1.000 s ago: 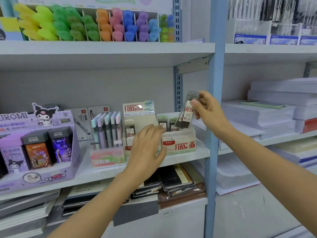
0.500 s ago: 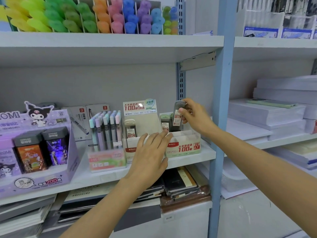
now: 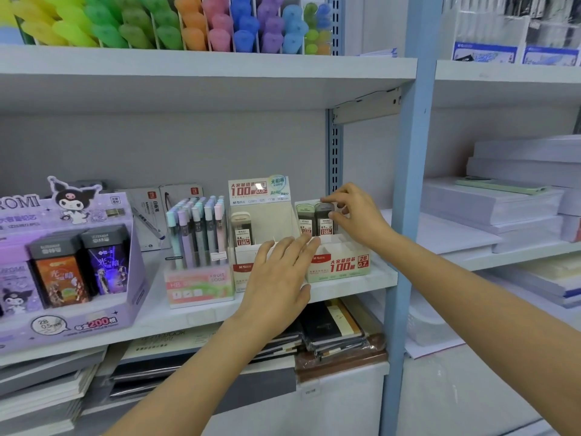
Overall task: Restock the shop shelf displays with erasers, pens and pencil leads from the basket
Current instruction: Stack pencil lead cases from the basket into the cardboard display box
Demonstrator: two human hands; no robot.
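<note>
Right hand (image 3: 355,215) pinches lead case (image 3: 325,220) by its cap, 12 o'clock in display box (image 3: 342,265); judged light, rigid, slick; left hand (image 3: 279,278) rests flat at its 9 o'clock.

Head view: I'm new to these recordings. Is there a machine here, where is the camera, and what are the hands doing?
There is no machine. A person works with bare hands, and the single camera sits on their head, looking forward and down at a shop shelf. The left hand lies flat, fingers straight, at the front of the 0.7 lead box. The right hand pinches the top of a dark lead case standing in that box, beside a second case. Also on the shelf are a rack of pastel pencils and a purple cartoon display box. Paper stacks fill the bay to the right.
</note>
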